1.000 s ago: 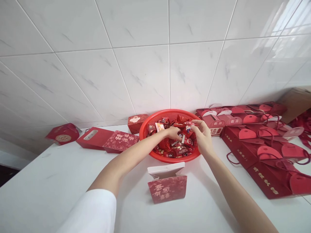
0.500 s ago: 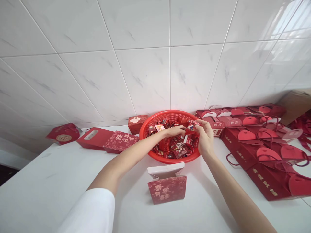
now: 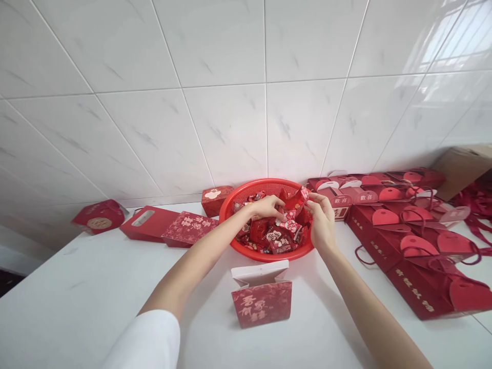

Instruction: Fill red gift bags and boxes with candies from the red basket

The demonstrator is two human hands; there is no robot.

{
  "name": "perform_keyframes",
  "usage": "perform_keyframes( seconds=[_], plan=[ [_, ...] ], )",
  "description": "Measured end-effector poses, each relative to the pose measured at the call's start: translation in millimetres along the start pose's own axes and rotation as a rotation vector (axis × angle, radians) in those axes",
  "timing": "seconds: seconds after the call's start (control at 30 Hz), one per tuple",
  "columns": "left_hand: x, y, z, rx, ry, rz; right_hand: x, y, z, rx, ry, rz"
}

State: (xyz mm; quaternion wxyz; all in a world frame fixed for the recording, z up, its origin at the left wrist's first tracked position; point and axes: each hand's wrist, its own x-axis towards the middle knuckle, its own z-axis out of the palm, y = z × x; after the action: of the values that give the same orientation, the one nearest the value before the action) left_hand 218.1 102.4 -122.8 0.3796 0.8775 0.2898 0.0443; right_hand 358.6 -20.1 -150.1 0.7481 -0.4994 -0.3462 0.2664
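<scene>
A red plastic basket holds many small red wrapped packets. Over its middle, my left hand has its fingers bent down among the packets, closed around the edge of a red and white one. At the basket's right rim, my right hand pinches a small red wrapped packet between thumb and fingers. In front of the basket stands an open-topped red paper box with pink characters and a white inside.
Rows of red gift boxes with cord handles stand at the right, a brown carton behind them. Flat red boxes, a hexagonal box and a small red box lie left, along the tiled wall.
My left hand has shifted slightly left within the basket, onto a red and white packet. My right hand still holds its packet near the rim. The view has shifted slightly.
</scene>
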Motion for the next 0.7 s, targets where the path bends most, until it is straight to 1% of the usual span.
perform_keyframes(
  seconds=[0.13, 0.27, 0.37, 0.4, 0.47, 0.5, 0.53, 0.57, 0.63, 0.67, 0.7],
  plan=[
    [-23.0, -2.0, -22.7, 0.008, 0.175, -0.058, -0.6, -2.1, 0.2, 0.014, -0.009, 0.015],
    [-42.6, -12.7, -34.5, 0.162, 0.389, -0.134, -1.0, -3.7, 0.2, 0.018, -0.006, 0.019],
    [-51.7, -15.7, -33.4, 0.335, 0.476, -0.245, -1.3, -4.3, 0.2, 0.024, -0.01, 0.019],
    [-53.5, -14.6, -31.4, 0.387, 0.504, -0.262, -1.4, -4.5, 0.2, 0.029, -0.013, 0.02],
    [-54.8, -8.9, -25.6, 0.457, 0.562, -0.225, -1.7, -4.9, 0.4, 0.041, -0.019, 0.02],
    [-54.1, -4.7, -21.7, 0.464, 0.559, -0.165, -1.9, -5.0, 0.5, 0.046, -0.022, 0.017],
    [-52.3, 0.1, -17.0, 0.45, 0.514, -0.083, -1.9, -5.1, 0.7, 0.049, -0.025, 0.013],
    [-49.6, 5.1, -11.3, 0.419, 0.422, 0.008, -1.9, -5.0, 0.8, 0.049, -0.029, 0.008],
    [-41.6, 14.3, 3.5, 0.338, 0.134, 0.174, -1.8, -4.6, 0.8, 0.04, -0.037, -0.002],
    [-36.5, 18.0, 12.3, 0.317, -0.016, 0.231, -1.7, -4.3, 0.7, 0.032, -0.042, -0.008],
    [-31.1, 20.9, 21.6, 0.329, -0.131, 0.271, -1.7, -4.0, 0.5, 0.022, -0.046, -0.012]
  ],
)
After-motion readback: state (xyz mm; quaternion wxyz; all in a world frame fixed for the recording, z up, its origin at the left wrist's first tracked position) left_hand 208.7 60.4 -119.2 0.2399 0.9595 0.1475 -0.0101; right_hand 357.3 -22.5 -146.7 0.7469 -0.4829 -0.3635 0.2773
